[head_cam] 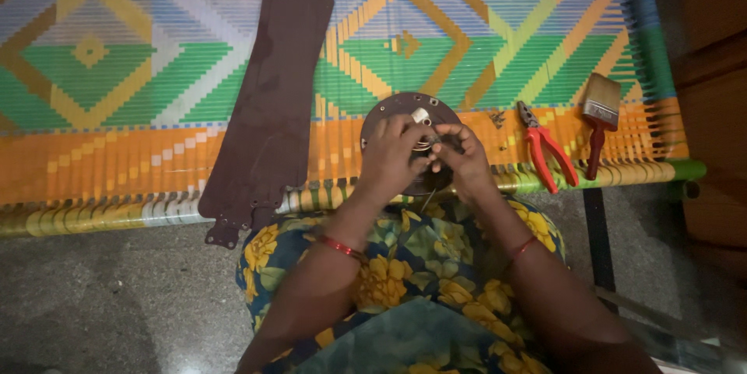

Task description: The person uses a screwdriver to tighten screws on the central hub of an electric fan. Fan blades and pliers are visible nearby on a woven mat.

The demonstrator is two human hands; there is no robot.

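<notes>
A round dark brown fan motor housing point(397, 107) rests on the near edge of a woven cot, with a white part and thin wires at its middle. My left hand point(387, 158) lies on the housing's left half, fingers pinching the wires. My right hand point(464, 158) grips the wires from the right side. Both hands meet over the centre and hide the lower half of the housing. A thin metal rod pokes down below my hands.
Stacked dark brown fan blades point(268, 101) lie to the left on the colourful woven cot point(117, 94). Red-handled pliers point(545, 150), a paintbrush point(599, 117) and small screws point(496, 118) lie to the right. Grey stone floor point(101, 296) is below, and wooden furniture point(712, 70) stands at the right.
</notes>
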